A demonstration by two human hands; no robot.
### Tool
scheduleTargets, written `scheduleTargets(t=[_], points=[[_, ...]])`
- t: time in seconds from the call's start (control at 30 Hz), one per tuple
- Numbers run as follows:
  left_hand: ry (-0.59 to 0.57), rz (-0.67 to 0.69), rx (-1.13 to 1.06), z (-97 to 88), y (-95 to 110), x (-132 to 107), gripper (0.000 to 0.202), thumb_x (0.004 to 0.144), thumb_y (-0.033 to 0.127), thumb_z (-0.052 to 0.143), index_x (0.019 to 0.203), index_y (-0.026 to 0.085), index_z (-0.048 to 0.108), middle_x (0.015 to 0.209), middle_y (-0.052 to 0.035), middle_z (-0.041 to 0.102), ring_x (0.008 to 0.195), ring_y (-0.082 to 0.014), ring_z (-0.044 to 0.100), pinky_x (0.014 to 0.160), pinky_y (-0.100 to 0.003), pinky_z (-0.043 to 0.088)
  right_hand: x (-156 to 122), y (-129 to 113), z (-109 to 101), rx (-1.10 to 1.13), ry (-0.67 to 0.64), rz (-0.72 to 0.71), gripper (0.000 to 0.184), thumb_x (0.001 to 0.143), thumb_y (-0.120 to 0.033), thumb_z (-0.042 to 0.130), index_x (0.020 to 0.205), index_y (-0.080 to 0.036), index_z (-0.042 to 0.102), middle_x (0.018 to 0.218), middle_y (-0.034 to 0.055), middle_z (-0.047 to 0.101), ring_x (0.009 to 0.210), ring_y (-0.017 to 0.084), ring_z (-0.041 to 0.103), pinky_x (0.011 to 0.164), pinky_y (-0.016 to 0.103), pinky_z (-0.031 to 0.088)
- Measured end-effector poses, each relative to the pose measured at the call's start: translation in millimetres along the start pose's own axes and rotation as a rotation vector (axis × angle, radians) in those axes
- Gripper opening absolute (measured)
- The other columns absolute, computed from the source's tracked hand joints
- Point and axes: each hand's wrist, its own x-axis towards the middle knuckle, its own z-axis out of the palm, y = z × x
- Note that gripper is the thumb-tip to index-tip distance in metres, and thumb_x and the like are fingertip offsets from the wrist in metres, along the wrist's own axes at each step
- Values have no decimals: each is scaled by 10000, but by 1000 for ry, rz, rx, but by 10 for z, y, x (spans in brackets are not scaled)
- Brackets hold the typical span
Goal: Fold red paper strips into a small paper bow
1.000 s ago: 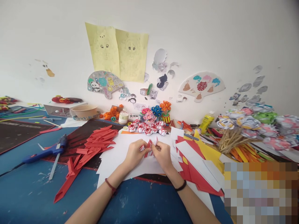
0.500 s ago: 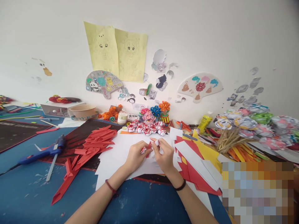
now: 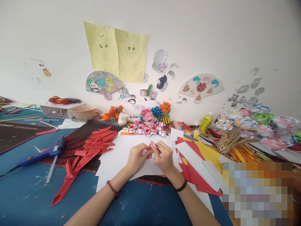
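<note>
My left hand (image 3: 137,156) is closed on a red-and-white folded paper strip (image 3: 149,155), low over white paper sheets (image 3: 114,163). Opposite it, my right hand (image 3: 164,156) pinches the same strip between thumb and fingers. A striped end of the strip shows beside the left fingers; the rest is hidden by both hands. Just beyond the hands sit several red-and-white paper flowers (image 3: 148,130). To the left lies a pile of folded red paper strips (image 3: 97,144).
A blue glue gun (image 3: 44,155) rests at the left, with a bowl (image 3: 82,112) behind. Red sheets (image 3: 192,175) and white strips lie at the right. Farther right are a yellow bottle (image 3: 206,122) and paper flowers on sticks (image 3: 225,141). The lower right corner is blurred out.
My right fingers have curled in and drawn down around the strip's upper end, which stuck out more before. The left hand has stayed nearly still. The view has shifted slightly.
</note>
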Motion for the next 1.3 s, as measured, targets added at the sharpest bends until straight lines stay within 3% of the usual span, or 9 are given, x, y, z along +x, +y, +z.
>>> scheduleTargets(t=[0.2, 0.3, 0.43, 0.57, 0.9, 1.07, 1.3], points=[[33, 7, 40, -26, 3, 17, 195, 862, 331, 579, 747, 182, 631, 694, 12, 641, 617, -108, 530, 620, -221, 384, 82, 24, -70, 33, 9, 110, 309, 933, -255, 449, 683, -168, 607, 607, 3, 491, 559, 130, 463, 550, 255, 360], [53, 21, 43, -67, -2, 26, 219, 884, 328, 550, 737, 178, 615, 672, 12, 621, 603, -105, 510, 612, -220, 378, 75, 120, -65, -28, -115, 55, 359, 921, -249, 461, 569, -182, 483, 576, -14, 431, 524, 118, 410, 527, 257, 308], [91, 24, 16, -131, 10, 44, 260, 907, 341, 507, 733, 177, 610, 680, 3, 603, 615, -110, 502, 615, -224, 379, 44, 203, -24, -71, -246, 49, 379, 905, -249, 501, 545, -189, 400, 564, -27, 407, 504, 107, 386, 518, 256, 278], [116, 27, -20, -170, 23, 57, 283, 904, 361, 509, 719, 174, 614, 694, 0, 589, 634, -111, 511, 632, -225, 392, 30, 179, -12, -58, -283, 28, 345, 923, -257, 478, 587, -186, 443, 594, -17, 445, 537, 114, 426, 543, 247, 308], [52, -88, -4, -149, -67, 45, 268, 846, 405, 581, 731, 179, 668, 613, 34, 628, 550, -91, 449, 581, -213, 351, 25, 178, -1, 12, -319, 2, 275, 904, -216, 526, 631, -183, 525, 633, -8, 521, 565, 120, 469, 565, 236, 344], [4, -149, -28, -144, -18, 14, 314, 845, 418, 570, 679, 164, 654, 525, 51, 571, 513, -85, 401, 552, -206, 339, -11, 172, 28, -10, -305, 9, 265, 881, -163, 535, 616, -179, 536, 627, -4, 529, 574, 123, 484, 569, 234, 347], [-20, -103, 11, -117, -11, -26, 347, 871, 391, 536, 629, 154, 610, 531, 51, 534, 524, -81, 382, 547, -197, 319, -76, 172, 82, -111, -237, -74, 275, 852, -98, 465, 598, -179, 530, 601, 7, 512, 566, 135, 464, 546, 251, 311]])
